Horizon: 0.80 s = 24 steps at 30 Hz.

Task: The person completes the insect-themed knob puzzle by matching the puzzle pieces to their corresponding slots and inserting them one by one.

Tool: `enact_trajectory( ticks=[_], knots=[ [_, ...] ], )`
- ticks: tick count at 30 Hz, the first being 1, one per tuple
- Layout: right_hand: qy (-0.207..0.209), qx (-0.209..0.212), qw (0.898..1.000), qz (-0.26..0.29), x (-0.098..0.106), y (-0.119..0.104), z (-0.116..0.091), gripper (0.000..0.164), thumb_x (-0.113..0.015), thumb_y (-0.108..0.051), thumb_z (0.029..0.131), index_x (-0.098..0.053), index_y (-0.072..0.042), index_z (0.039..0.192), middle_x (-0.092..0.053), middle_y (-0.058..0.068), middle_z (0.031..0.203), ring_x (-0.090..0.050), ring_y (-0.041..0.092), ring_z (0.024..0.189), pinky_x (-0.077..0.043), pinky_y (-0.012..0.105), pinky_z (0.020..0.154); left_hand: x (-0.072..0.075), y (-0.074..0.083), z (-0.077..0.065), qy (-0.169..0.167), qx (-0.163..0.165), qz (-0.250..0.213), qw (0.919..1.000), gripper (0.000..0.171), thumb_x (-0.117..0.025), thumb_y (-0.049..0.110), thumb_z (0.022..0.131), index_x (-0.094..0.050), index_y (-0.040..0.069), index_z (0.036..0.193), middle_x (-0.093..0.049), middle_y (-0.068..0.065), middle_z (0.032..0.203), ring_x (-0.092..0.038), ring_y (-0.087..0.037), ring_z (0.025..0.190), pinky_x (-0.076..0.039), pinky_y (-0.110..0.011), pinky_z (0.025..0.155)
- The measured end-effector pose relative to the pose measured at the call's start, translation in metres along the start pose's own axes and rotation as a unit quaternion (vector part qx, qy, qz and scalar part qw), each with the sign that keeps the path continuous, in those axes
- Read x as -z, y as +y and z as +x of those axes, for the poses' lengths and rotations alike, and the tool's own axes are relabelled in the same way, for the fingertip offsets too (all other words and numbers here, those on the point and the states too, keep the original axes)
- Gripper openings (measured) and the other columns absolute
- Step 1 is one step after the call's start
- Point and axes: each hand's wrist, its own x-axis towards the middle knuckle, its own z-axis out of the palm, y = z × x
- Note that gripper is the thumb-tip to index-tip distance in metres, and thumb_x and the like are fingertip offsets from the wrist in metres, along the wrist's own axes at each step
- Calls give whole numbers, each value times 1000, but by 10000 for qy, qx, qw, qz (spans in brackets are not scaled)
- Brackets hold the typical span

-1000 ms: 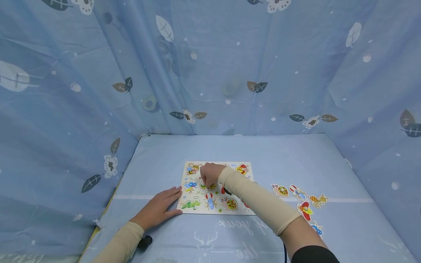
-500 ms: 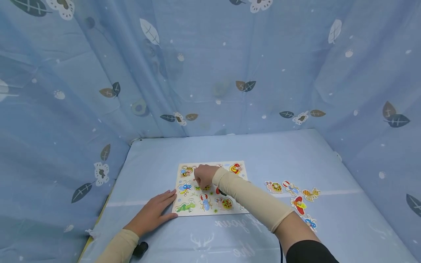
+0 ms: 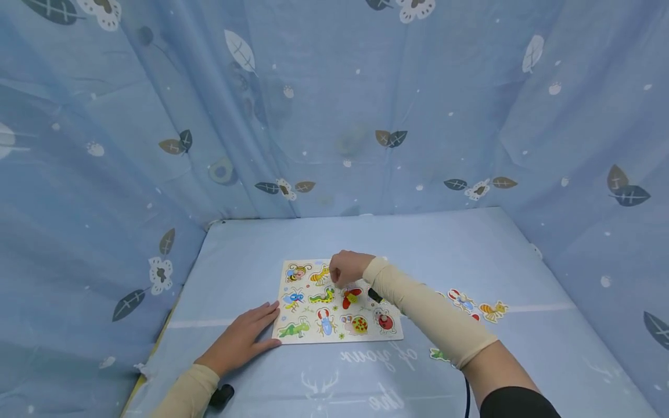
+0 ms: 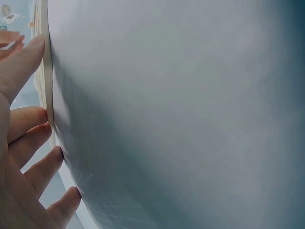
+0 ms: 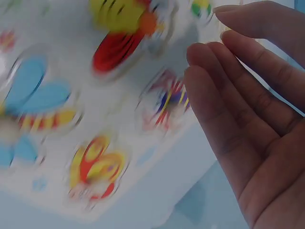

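Observation:
A flat insect puzzle board (image 3: pixel 342 341) lies on the table, with a green caterpillar piece (image 3: pixel 321 295) in its middle row. My left hand (image 3: pixel 244 335) rests along the board's left edge with fingers stretched out; in the left wrist view, fingertips (image 4: pixel 35 117) touch that edge. My right hand (image 3: pixel 349 268) hovers over the upper middle of the board, near the red-winged insect (image 3: pixel 351 298). The right wrist view shows its thumb and fingers (image 5: pixel 214 109) loosely bent and apart, with nothing between them. The hand and forearm hide the board's upper right part.
Loose pieces lie right of the board: a blue and red stag beetle (image 3: pixel 461 300), a yellow striped insect (image 3: pixel 493 312) and a green piece (image 3: pixel 438 354), partly behind the right forearm. A patterned blue curtain (image 3: pixel 334 116) stands behind the table.
My right hand has lifted off the caterpillar and moved right and slightly back, leaving the caterpillar visible in the board. The left hand has stayed at the board's edge.

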Motion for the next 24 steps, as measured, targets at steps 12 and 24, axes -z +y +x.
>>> enact_trajectory(
  ticks=[12, 24],
  knots=[
    [46, -1289, 9917, 8, 8, 83, -69, 9, -79, -8, 78, -72, -14, 77, -66, -5, 78, -55, 12, 69, -47, 26, 62, 1, -2, -1, 104, -120, -50, 9999, 79, -60, 66, 85, -45, 20, 147, -37, 8, 156, -38, -22, 143, -39, -50, 113],
    [-27, -1787, 9834, 324, -6, 142, -147, 8, -79, -7, 77, -72, -10, 80, -64, -4, 75, -57, 13, 69, -51, 27, 62, 3, -1, -1, 26, -48, -121, 9999, 82, -57, 69, 84, -44, 19, 148, -35, 8, 157, -37, -23, 144, -37, -50, 114]
  ],
)
